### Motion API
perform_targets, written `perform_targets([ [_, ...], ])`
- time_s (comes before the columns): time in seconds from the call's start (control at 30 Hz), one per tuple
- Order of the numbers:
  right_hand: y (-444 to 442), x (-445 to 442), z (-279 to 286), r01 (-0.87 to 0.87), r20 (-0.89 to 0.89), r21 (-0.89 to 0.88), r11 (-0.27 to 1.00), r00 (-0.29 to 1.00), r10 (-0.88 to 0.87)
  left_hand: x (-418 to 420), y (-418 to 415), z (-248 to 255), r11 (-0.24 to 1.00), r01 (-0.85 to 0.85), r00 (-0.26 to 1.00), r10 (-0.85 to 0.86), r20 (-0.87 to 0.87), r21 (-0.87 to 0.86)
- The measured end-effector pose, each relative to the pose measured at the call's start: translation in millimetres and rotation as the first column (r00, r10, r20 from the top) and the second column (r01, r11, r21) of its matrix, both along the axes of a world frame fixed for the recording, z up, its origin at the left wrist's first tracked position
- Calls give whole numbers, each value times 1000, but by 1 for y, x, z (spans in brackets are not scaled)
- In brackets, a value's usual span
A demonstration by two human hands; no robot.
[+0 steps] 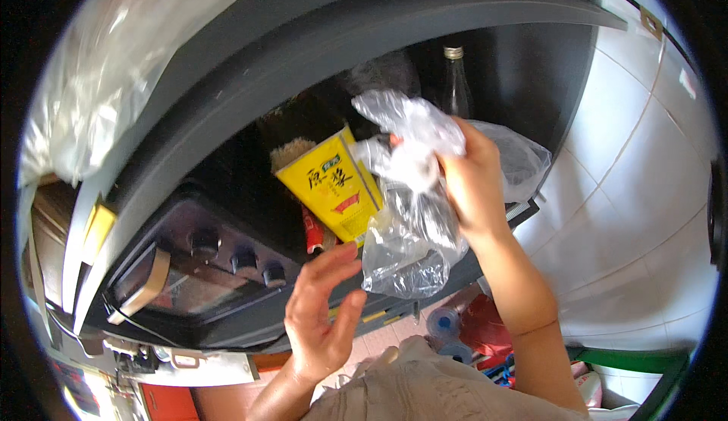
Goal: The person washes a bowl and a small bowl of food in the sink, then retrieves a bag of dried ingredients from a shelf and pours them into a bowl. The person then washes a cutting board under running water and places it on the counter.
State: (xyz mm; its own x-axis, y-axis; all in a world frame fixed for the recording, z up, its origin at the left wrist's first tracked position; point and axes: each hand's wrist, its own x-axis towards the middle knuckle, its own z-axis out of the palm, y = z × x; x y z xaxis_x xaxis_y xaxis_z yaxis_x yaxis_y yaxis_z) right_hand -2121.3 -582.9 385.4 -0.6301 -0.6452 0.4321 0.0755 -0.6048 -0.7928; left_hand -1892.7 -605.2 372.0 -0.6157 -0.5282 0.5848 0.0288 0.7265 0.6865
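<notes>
My right hand (476, 179) grips a clear plastic bag (412, 256) by its bunched neck, and the bag's lower part hangs down. What the bag contains, if anything, I cannot make out. Below and left of it, my left hand (321, 310) is raised with thumb and fingers apart, holding nothing. A yellow carton (327, 188) bearing writing leans at an angle on the dark shelf (239, 176), partly behind the bag. Close to the carton lie a tan bristly thing (293, 153) and a red packet or tube (312, 230), both partly hidden.
A clear glass bottle (455, 79) with a metal cap stands farther back. Another clear bag (520, 159) lies right of my wrist. On the left is a countertop oven (199, 273) with knobs. A curved-looking grey shelf edge (369, 17) spans above; a tiled wall (620, 205) bounds the right.
</notes>
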Motion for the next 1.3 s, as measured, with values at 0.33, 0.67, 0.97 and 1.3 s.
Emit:
perform_targets([
  [0.33,42,111,-13,12,-354,104,995,935,26,38,4,16,891,-111,994,98,-52,-441],
  [0.67,0,222,-18,-290,-503,185,939,793,344,197,14,-11,816,-535,845,511,160,217],
  [0.97,-12,393,5,-545,-772,517,660,36,635,356,64,-18,720,-691,714,666,216,65],
  [1.3,4,608,-41,-848,-634,529,2,-394,666,568,159,-71,652,-751,660,735,155,107],
])
